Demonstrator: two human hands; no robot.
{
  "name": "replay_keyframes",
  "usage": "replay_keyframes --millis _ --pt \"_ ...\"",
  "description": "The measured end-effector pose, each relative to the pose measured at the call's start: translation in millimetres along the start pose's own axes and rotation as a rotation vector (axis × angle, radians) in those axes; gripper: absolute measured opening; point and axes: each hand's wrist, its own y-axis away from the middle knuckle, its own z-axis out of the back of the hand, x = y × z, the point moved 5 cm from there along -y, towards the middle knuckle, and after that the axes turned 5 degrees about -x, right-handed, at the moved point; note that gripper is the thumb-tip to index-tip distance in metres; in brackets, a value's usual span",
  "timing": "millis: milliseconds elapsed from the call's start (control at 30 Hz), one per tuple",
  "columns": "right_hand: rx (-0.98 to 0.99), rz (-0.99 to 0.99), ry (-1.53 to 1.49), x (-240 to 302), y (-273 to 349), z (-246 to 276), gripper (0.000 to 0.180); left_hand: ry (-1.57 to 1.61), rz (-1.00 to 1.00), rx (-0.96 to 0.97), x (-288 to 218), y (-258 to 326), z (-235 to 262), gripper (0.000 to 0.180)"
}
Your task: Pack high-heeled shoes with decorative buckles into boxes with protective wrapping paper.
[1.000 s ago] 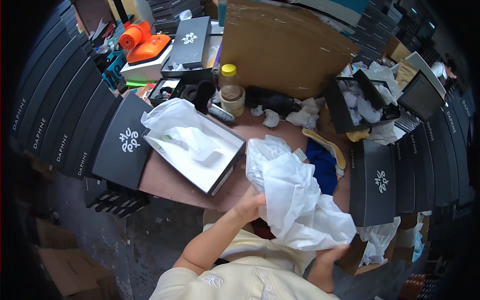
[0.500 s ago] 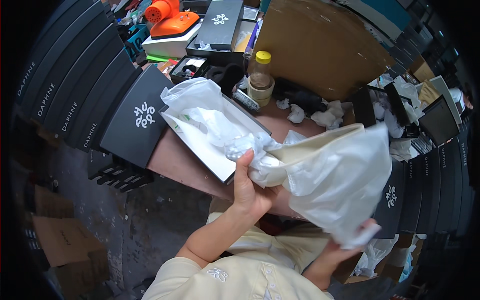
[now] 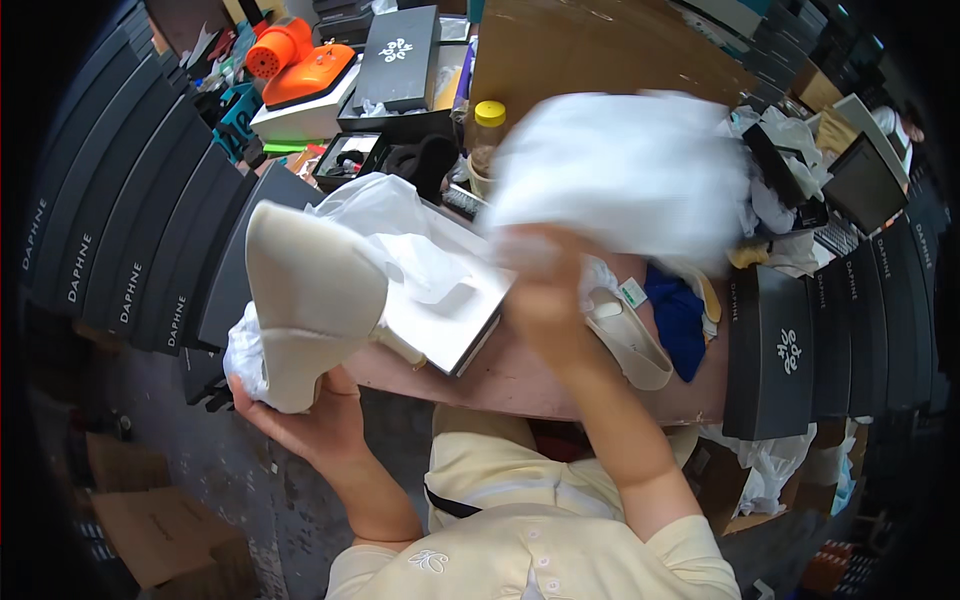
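In my left hand (image 3: 310, 420) is a cream heeled shoe (image 3: 310, 285), held by its front end with the heel pointing right. White crumpled paper (image 3: 245, 350) bulges from its front, next to my fingers. My right hand (image 3: 545, 275), smeared by motion, grips a white sheet or bag (image 3: 620, 170) that spreads out beyond it. Between the hands lies an open shoe box (image 3: 465, 335), white inside, with white tissue (image 3: 375, 205) in it. Right of my right forearm, a second cream shoe (image 3: 630, 345) rests on the table beside a blue cloth (image 3: 678, 320).
Dark shoe boxes are stacked at left (image 3: 150, 220) and right (image 3: 780, 340). Behind are an orange device (image 3: 305, 75), a yellow-capped bottle (image 3: 489, 120) and a large cardboard panel (image 3: 600, 50). Cardboard boxes (image 3: 165, 535) sit on the floor, lower left.
The shoe has come out of the white covering and moved left with my left hand. My right hand has swung up and inward with the covering. The second shoe and blue cloth now show.
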Motion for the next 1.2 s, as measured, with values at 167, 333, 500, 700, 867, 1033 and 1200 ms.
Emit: replay_keyframes --millis 167,333,500,700,867,1033,1200 --pt "0.546 0.438 -0.65 86 -32 7 0.059 -0.189 -0.126 -0.09 -35 14 26 0.058" --pt "1.005 0.696 -0.629 128 37 5 0.017 -0.244 -0.254 -0.106 -59 20 47 0.059" --pt "0.483 0.493 -0.947 239 7 1 0.011 -0.29 -0.236 -0.041 -48 14 48 0.06" --pt "0.558 -0.436 -1.797 135 -26 13 0.028 -0.345 -0.076 0.194 -18 21 18 0.071" --pt "0.424 -0.496 -2.273 12 17 108 0.081 -0.53 0.25 0.156 64 10 64 0.07" --pt "0.392 -0.621 -1.315 -19 63 125 0.054 -0.682 0.585 0.123 157 1 89 0.062" --pt "0.392 -0.709 -0.904 15 83 99 0.053 -0.788 0.514 -0.013 155 33 104 0.065"
